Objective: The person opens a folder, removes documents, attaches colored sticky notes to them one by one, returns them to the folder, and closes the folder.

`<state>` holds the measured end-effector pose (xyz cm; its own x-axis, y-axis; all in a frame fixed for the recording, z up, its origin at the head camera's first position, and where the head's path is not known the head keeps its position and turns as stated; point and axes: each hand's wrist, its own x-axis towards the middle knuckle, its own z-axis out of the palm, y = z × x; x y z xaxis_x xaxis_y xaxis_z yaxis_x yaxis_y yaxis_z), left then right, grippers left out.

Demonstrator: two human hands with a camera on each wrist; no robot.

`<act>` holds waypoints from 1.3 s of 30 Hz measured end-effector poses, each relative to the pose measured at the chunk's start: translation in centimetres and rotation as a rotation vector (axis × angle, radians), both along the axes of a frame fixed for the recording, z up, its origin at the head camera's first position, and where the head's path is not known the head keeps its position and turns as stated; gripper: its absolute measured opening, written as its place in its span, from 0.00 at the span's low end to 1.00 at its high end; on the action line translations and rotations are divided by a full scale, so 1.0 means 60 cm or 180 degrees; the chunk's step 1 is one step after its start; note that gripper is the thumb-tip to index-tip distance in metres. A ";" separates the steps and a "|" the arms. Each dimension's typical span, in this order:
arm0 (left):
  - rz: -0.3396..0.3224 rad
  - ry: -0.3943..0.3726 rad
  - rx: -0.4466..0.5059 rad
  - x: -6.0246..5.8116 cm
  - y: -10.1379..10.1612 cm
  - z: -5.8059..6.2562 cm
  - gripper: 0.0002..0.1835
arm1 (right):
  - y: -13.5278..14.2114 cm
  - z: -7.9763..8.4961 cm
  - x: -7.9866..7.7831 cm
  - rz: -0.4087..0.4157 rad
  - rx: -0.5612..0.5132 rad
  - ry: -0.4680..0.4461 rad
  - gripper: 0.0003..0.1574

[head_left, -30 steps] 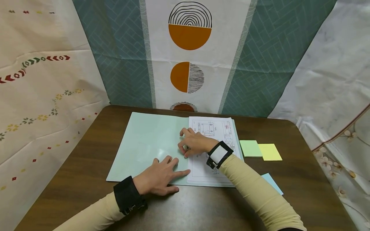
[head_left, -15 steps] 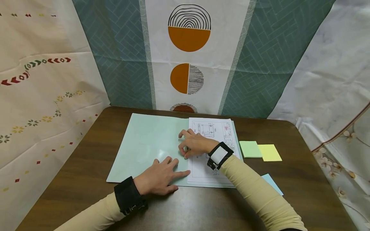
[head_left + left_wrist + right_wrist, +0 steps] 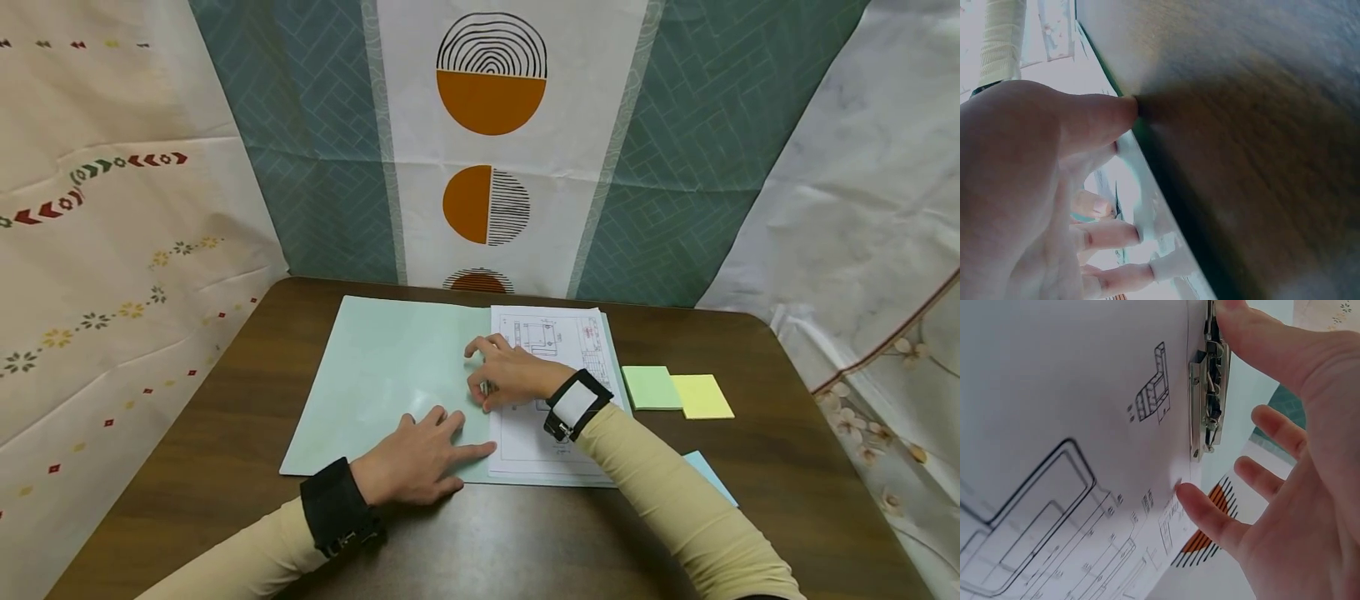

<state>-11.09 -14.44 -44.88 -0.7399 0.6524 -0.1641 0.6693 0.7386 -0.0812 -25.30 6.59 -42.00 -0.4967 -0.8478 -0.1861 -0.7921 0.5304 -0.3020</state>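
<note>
A pale green folder (image 3: 375,375) lies spread flat on the table, with printed sheets of technical drawings (image 3: 525,454) on its right half. Along the sheets' left edge runs a metal clip (image 3: 1210,394), partly hidden by my right hand (image 3: 513,375) in the head view. That hand's thumb presses the clip's near end, and its index fingertip touches the paper past the other end; the remaining fingers are loosely bent. My left hand (image 3: 412,462) rests with spread fingers on the folder's lower part. Its thumb is at the folder's front edge, and its index fingertip reaches the sheets.
Right of the folder lie a green sticky-note pad (image 3: 652,387) and a yellow pad (image 3: 702,396). A blue pad (image 3: 711,477) is partly covered by the right sleeve. Patterned cloths hang behind and beside the brown table (image 3: 480,550).
The right hand has shifted very slightly to the right along the clip. The left hand stays on the folder; the head view has tilted a little.
</note>
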 end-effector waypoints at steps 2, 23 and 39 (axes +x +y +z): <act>-0.0045 0.0102 0.0039 -0.005 -0.005 -0.018 0.34 | 0.002 -0.001 -0.001 0.0019 -0.0023 0.0009 0.10; 0.0111 -0.0105 -0.0016 0.008 0.006 0.016 0.34 | 0.001 -0.001 0.002 0.0027 -0.0023 0.0012 0.09; 0.0181 -0.0134 -0.0079 0.014 0.010 0.017 0.34 | -0.013 0.063 -0.004 0.0018 0.0234 0.0277 0.07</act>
<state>-10.24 -13.83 -43.89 -0.7677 0.6049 -0.2113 0.6295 0.7736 -0.0726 -25.52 5.80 -38.21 -0.5089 -0.8363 -0.2043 -0.8167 0.5440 -0.1925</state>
